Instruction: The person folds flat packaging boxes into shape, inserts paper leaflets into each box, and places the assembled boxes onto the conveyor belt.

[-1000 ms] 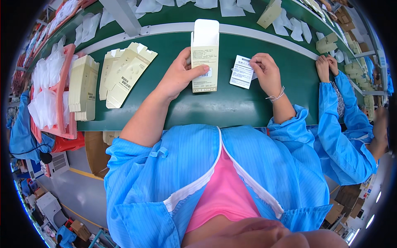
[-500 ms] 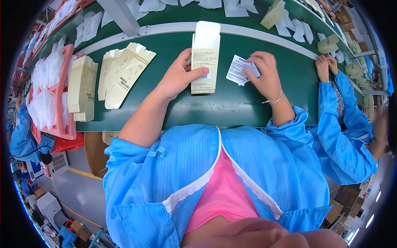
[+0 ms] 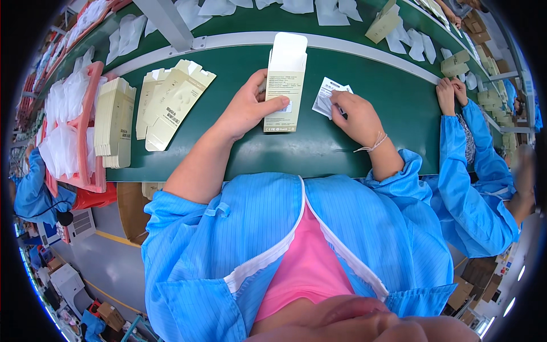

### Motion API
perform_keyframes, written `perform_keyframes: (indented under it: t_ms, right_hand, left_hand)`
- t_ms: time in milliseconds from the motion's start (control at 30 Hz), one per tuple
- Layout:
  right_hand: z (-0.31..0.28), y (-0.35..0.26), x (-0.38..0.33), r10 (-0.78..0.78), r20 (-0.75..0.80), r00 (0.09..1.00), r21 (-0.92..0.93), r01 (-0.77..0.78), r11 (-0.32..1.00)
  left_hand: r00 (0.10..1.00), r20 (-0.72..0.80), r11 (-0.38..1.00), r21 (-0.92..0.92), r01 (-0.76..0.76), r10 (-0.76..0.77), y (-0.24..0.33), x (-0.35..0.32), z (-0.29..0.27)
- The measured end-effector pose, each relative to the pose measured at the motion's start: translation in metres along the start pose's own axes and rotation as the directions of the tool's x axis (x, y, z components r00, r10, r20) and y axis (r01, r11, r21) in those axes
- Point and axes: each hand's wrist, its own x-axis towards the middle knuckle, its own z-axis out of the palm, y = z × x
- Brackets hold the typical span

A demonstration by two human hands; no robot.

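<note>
My left hand (image 3: pixel 246 111) is wrapped round a cream carton (image 3: pixel 283 108), with its thumb across the printed front. The carton is held upright, its white top flap raised and pointing away from me. To the right of it, a few printed leaflets (image 3: pixel 323 98) lie overlapping on the green table (image 3: pixel 250 157). My right hand (image 3: pixel 360 118) has its thumb and fingers closed at the right edge of the leaflets, and the top one looks bent there.
Left of my arm lie flattened cream cartons (image 3: pixel 175 108) beside a standing stack of cartons (image 3: pixel 117 122). A pink crate (image 3: pixel 94 125) holds white pouches. Beyond a metal rail (image 3: pixel 239 39), more pouches lie on a green surface. A co-worker's blue sleeves (image 3: pixel 464 165) are at the right.
My right hand has come down and closed at the leaflets, and the top one has bent. My left hand and the carton have barely moved.
</note>
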Motion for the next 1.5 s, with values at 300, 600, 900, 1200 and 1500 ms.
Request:
perform_keyframes:
  t_ms: [300,600,900,1200,1500]
  right_hand:
    - [-0.082,-0.033,0.030,-0.288,-0.529,0.798,-0.012,0.333,0.943]
    - [-0.087,-0.062,0.056,-0.349,-0.357,0.866,-0.052,0.355,0.933]
    - [-0.074,-0.083,0.062,-0.367,-0.288,0.885,0.013,0.387,0.922]
    - [-0.063,0.092,0.103,0.050,-0.451,0.891,-0.026,-0.069,0.997]
    - [-0.053,0.200,0.101,0.273,-0.547,0.791,-0.049,-0.356,0.933]
  left_hand:
    - [0.975,0.038,0.952,0.211,-0.221,0.218,0.002,-0.002,-0.002]
    - [0.938,0.112,0.632,0.712,-0.306,0.327,0.021,-0.013,0.015]
    - [0.889,-0.066,0.606,0.754,-0.254,0.454,0.026,-0.019,0.024]
    - [0.859,-0.339,0.016,0.932,0.361,0.382,0.029,-0.015,-0.100]
    - [0.927,-0.358,0.187,0.924,0.334,0.110,0.030,-0.026,-0.139]
